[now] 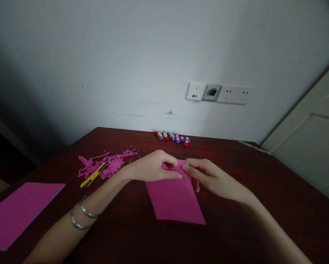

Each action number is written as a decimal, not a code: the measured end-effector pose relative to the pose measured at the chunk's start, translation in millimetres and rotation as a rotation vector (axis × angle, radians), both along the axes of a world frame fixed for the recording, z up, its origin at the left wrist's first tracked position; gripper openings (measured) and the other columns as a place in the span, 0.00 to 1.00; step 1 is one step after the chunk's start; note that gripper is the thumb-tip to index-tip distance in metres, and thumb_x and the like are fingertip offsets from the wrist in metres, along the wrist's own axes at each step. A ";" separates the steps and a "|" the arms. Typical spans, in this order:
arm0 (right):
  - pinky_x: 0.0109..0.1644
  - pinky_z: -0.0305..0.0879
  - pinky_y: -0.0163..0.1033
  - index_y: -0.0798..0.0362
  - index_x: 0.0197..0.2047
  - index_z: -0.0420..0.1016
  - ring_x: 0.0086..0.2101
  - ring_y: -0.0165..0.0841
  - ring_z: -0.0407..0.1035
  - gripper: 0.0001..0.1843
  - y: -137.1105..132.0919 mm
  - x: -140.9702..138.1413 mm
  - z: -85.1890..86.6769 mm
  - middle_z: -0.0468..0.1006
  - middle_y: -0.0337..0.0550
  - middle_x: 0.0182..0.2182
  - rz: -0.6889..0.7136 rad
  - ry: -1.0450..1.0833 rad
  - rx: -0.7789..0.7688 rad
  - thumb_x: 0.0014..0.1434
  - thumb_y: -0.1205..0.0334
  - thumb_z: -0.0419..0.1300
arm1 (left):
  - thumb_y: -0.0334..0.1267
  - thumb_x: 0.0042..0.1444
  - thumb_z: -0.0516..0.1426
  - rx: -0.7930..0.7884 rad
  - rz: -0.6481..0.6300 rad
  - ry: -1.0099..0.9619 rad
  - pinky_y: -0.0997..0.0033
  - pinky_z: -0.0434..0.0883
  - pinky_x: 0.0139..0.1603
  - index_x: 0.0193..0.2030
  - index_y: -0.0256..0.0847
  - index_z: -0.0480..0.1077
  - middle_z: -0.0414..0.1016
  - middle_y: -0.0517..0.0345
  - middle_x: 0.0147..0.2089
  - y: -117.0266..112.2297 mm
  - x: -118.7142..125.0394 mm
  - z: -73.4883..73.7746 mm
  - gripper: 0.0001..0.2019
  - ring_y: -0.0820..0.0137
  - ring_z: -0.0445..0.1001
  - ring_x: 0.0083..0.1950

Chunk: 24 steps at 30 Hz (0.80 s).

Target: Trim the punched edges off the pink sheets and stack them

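Note:
A pink sheet (175, 201), foam or thick paper, slants toward me in the middle of the table. My left hand (155, 167) reaches over its far part, thumb and index finger closed on the sheet near the top edge. Silver bangles circle that wrist. At the far right corner my right hand (210, 174) pinches the same sheet between thumb and index finger, with its other fingers curled behind. The far edge looks slightly bent between the two hands, and part of it is hidden by the fingers.
Left of my hands lies a yellow utility knife (94, 176) on a heap of pink scraps (115, 163). A pink stack of sheets (21, 212) rests at the left edge. Several small coloured eyed pieces (172, 137) stand near the wall. Sockets (232, 94) sit on the wall.

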State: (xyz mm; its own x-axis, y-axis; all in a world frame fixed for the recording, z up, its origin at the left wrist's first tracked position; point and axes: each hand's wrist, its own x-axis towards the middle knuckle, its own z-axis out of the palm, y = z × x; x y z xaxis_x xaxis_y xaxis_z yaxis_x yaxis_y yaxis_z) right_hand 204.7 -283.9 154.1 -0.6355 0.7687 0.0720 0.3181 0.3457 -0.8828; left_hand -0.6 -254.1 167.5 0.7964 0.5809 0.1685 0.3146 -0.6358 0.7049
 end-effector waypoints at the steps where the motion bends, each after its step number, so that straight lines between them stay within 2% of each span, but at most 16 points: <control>1: 0.28 0.62 0.31 0.53 0.32 0.65 0.24 0.24 0.61 0.17 -0.5 -1.7 -1.0 0.65 0.34 0.24 -0.026 -0.001 0.031 0.64 0.50 0.46 | 0.42 0.55 0.56 -0.019 -0.007 -0.008 0.78 0.58 0.28 0.28 0.35 0.70 0.68 0.63 0.26 -0.2 0.3 -0.1 0.12 0.79 0.62 0.27; 6: 0.27 0.56 0.31 0.52 0.30 0.63 0.25 0.24 0.56 0.17 -3.2 -10.6 -3.2 0.61 0.33 0.24 -0.087 -0.048 0.181 0.65 0.53 0.45 | 0.41 0.57 0.54 -0.098 -0.046 -0.018 0.78 0.61 0.30 0.30 0.35 0.71 0.70 0.62 0.27 -0.4 1.5 -2.3 0.12 0.78 0.64 0.28; 10: 0.26 0.53 0.32 0.53 0.29 0.63 0.23 0.24 0.55 0.17 -4.3 -14.2 -3.8 0.60 0.33 0.23 -0.063 -0.049 0.175 0.65 0.54 0.44 | 0.39 0.57 0.54 -0.143 -0.070 -0.048 0.79 0.61 0.31 0.31 0.36 0.73 0.71 0.62 0.28 0.3 1.9 -5.4 0.10 0.78 0.65 0.29; 17: 0.29 0.54 0.32 0.52 0.27 0.59 0.24 0.25 0.54 0.16 -3.3 -17.3 -10.5 0.60 0.33 0.24 -0.067 0.020 0.276 0.66 0.57 0.44 | 0.43 0.54 0.57 -0.166 -0.064 -0.089 0.79 0.62 0.29 0.28 0.35 0.74 0.70 0.61 0.24 4.8 0.4 -9.6 0.12 0.79 0.64 0.26; 24: 0.28 0.54 0.32 0.51 0.27 0.58 0.24 0.25 0.55 0.16 -5.4 -20.9 -14.3 0.61 0.33 0.23 -0.088 0.073 0.279 0.66 0.56 0.43 | 0.42 0.52 0.59 -0.206 -0.084 -0.143 0.77 0.65 0.31 0.31 0.36 0.77 0.76 0.56 0.28 9.6 -1.0 -13.1 0.11 0.76 0.69 0.29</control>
State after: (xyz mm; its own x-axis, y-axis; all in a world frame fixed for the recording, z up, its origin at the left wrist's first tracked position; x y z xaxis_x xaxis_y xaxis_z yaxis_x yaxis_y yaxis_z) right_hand 183.8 -289.3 139.8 -0.5526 0.7648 0.3312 0.2966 0.5518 -0.7795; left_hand -1.5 -244.6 154.4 0.8196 0.5477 0.1682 0.1545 -0.4939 0.8557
